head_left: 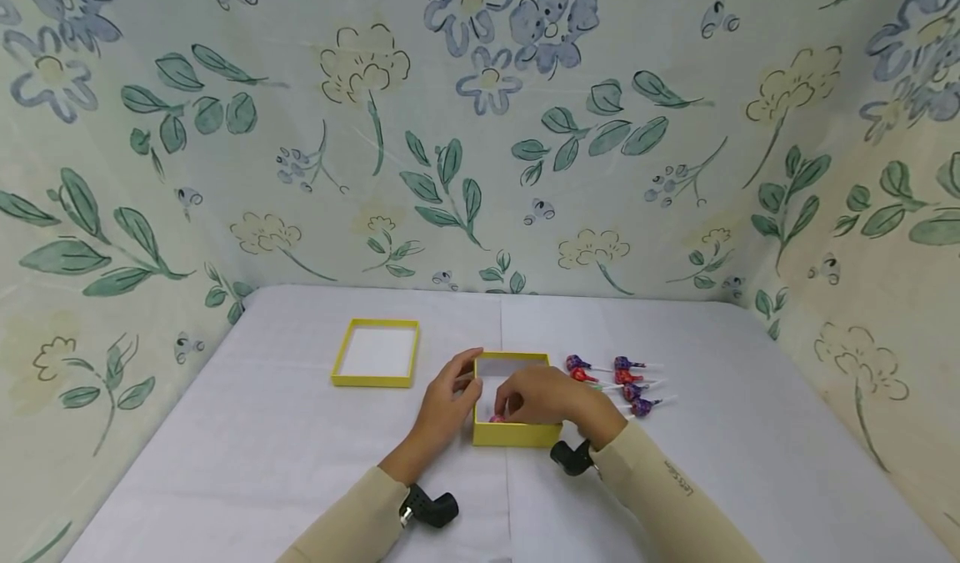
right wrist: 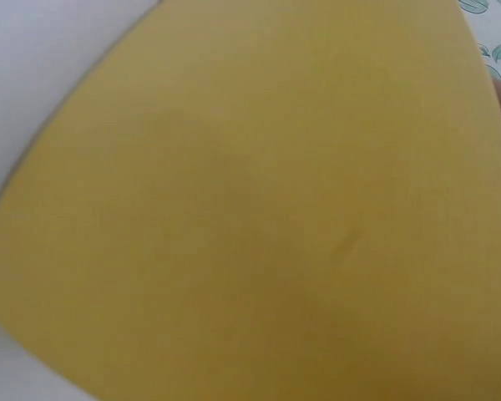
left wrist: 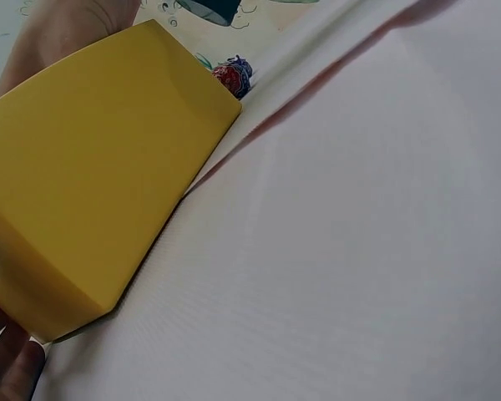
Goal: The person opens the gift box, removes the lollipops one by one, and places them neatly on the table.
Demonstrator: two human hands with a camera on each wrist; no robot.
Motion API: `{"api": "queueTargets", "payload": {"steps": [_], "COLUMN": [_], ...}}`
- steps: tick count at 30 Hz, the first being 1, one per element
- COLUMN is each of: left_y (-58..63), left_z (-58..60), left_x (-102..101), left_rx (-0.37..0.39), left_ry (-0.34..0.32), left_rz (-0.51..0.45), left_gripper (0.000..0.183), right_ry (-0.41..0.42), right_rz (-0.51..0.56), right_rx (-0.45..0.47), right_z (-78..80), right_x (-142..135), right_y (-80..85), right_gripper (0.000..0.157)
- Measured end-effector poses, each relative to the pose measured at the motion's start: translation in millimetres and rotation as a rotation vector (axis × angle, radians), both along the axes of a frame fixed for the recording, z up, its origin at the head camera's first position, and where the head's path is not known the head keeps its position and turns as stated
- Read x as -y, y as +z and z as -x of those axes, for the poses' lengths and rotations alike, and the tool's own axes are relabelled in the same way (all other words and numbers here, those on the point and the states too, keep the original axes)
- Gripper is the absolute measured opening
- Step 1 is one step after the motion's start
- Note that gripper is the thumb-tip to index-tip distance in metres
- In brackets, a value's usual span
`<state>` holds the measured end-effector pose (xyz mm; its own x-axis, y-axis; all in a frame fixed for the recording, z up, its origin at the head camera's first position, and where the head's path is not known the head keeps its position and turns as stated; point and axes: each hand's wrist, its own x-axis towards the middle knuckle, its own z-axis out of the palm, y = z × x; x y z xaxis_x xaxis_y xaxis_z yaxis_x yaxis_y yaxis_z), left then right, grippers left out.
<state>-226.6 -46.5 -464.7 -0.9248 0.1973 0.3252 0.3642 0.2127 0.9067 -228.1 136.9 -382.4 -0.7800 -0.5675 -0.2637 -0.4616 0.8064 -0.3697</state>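
Observation:
A yellow box [head_left: 517, 435] with a white inside stands uncovered at mid-table. My left hand [head_left: 442, 404] rests along the box's left side, index fingertip by the far left corner and thumb right at the rim. In the left wrist view some of its fingers [left wrist: 21, 363] show beside the yellow wall. Inside the box is my right hand [head_left: 543, 394], its curled fingers pinching a pinkish-red lollipop [head_left: 497, 419] low near the front wall; its stick is hidden. The box's yellow wall [right wrist: 259, 209] fills most of the right wrist view.
Several wrapped lollipops, purple [head_left: 641, 407] and red [head_left: 582, 374], lie on the white tablecloth to the right of the box. A matching yellow-rimmed lid [head_left: 372, 379] lies inside up at the back left. Floral fabric [head_left: 480, 171] hangs behind the table and along both sides.

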Motion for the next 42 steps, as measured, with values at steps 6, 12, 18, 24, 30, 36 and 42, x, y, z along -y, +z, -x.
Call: {"api": "queueTargets", "payload": {"steps": [6,12,18,24,30,36,42], "left_y": [16.7,37.7,27.3,2.0,-1.4,-1.9,-1.0], "left_z": [-10.5,-24.2,-17.3,-2.9,-1.9,1.0,2.2], "left_x": [-3,-2,-4,-6,-5,-3,1], "left_rx": [0.012,-0.003,0.004,-0.004,-0.01,-0.031,-0.017], "left_ry": [-0.018,-0.036,-0.032,-0.016,-0.014,-0.013,0.002], "left_rz": [-0.005,-0.02,-0.02,-0.028,-0.001,0.018,0.023], "left_gripper": [0.046,0.045,0.045,0.045,0.044,0.045,0.046], "right_ry": [0.006,0.002,0.016,0.038,0.018,-0.034,-0.051], "right_rz": [0.047,0.14,0.244,0.357,0.396,0.422,0.43], "right_rx": [0.0,0.017,0.014,-0.017,-0.053,-0.113,-0.185], "right_z": [0.0,-0.3,-0.2,-1.8,-9.2,-19.7,-28.8], "right_x": [-6,-11,-14,-19,-28,-42,-53], "right_y": [-1.7,-1.0,1.1,2.1,9.6,22.9,32.8], "right_gripper": [0.002,0.005,0.008,0.009,0.014,0.014,0.015]}}
